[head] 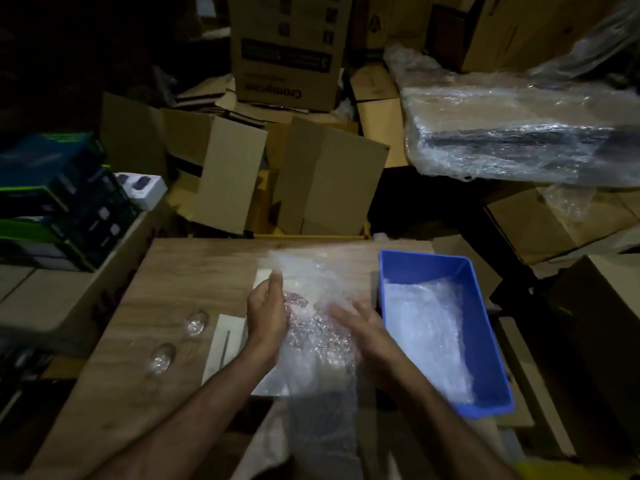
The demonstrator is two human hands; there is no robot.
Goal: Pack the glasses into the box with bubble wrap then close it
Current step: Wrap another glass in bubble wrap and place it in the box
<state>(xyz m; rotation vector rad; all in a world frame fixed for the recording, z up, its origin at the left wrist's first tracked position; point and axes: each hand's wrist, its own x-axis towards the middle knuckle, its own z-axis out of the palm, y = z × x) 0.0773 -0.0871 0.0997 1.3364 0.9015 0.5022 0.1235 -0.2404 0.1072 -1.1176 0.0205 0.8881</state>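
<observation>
Two clear glasses on the wooden worktop, left of the hands, one nearer the body and one just beyond it, both unwrapped and apart from each other. Likely light, hard, slick and easily broken; best taken round the body of the bowl with fingers spread, not by the rim, and set down softly.

Bubble wrap sheet spread in the middle of the worktop, over a white flat card or paper, its near end trailing off the worktop edge toward the body. Soft, limp, nearly weightless, prone to springing back; best held by an edge or pressed flat. Something reddish and blurred visible through the wrap between the hands; possibly a glass being rolled up, but too indistinct to tell.

Left hand at the sheet's left edge, fingers curled and raised, seemingly lifting or folding that edge. Right hand blurred, fingers extended and laid across the wrap, pressing rather than gripping.

Blue plastic bin just right of the hands, open-topped, lined or part-filled with more bubble wrap; no glass discernible inside. Open cardboard boxes beyond the worktop, contents hidden in the dark.
</observation>
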